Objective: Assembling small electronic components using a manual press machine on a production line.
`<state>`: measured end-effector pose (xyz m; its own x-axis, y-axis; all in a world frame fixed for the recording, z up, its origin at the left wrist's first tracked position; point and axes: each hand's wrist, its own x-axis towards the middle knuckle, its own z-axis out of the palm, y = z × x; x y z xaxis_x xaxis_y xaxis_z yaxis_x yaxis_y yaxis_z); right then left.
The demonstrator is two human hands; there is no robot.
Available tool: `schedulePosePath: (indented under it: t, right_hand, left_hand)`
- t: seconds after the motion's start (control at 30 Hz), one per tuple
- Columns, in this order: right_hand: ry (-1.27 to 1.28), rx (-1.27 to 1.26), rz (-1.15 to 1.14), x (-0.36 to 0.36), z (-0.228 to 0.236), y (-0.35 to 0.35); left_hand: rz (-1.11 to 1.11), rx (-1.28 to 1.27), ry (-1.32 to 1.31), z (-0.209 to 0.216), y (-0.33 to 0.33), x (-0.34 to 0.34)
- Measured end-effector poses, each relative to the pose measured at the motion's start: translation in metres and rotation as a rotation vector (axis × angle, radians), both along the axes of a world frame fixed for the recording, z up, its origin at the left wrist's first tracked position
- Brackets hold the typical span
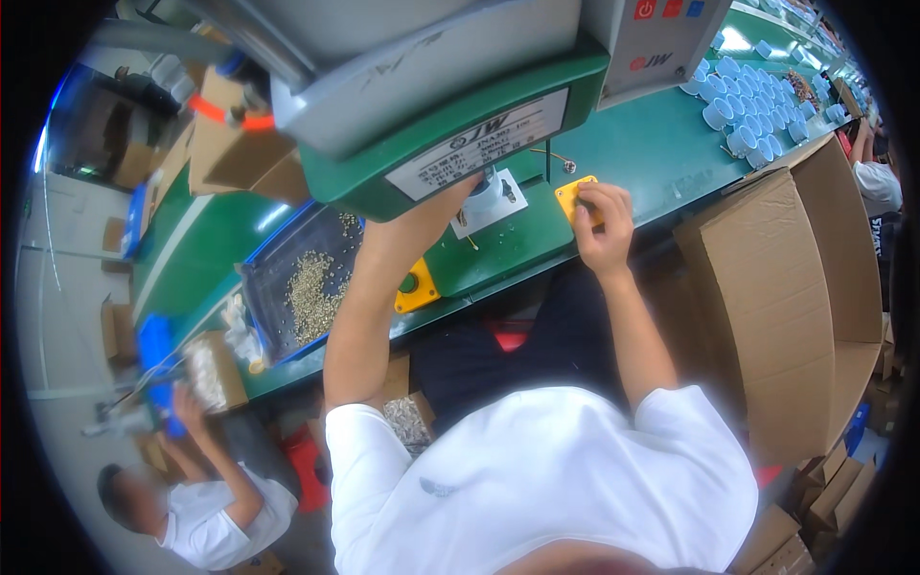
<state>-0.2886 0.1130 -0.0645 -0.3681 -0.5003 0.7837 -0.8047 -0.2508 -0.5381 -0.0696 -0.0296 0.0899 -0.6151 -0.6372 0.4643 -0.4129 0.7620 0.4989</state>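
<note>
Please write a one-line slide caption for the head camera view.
Right hand rests on a yellow button box while the left hand reaches under a green press machine.

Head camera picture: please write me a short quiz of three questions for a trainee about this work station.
1. True or false: the fingers of the right hand rest on the yellow square button box.
2. What lies in the blue-rimmed flat tray?
A. small gold-coloured metal parts
B. white cups
C. cardboard pieces
3. In a few words: where does the left forearm lead?

Key
1. True.
2. A.
3. Up under the green machine head, which hides most of the left hand.
</note>
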Motion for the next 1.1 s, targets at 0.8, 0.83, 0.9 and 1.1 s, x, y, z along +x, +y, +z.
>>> schedulePosePath:
  t: [0.8, 0.83, 0.9, 1.1]
  right_hand:
    - [0.086, 0.16, 0.063, -0.015, 0.023, 0.003]
    - [0.142, 0.154, 0.049, -0.016, 0.029, -0.001]
    - [0.215, 0.147, 0.053, -0.02, 0.036, 0.004]
    - [-0.162, 0.247, 0.207, -0.032, 0.017, 0.004]
  left_hand:
    - [0.151, -0.285, -0.189, -0.07, 0.073, 0.133]
    - [0.105, -0.261, -0.232, -0.059, 0.065, 0.131]
    - [0.032, -0.209, -0.3, -0.041, 0.06, 0.13]
    - [0.427, -0.158, -0.127, -0.103, 0.021, 0.182]
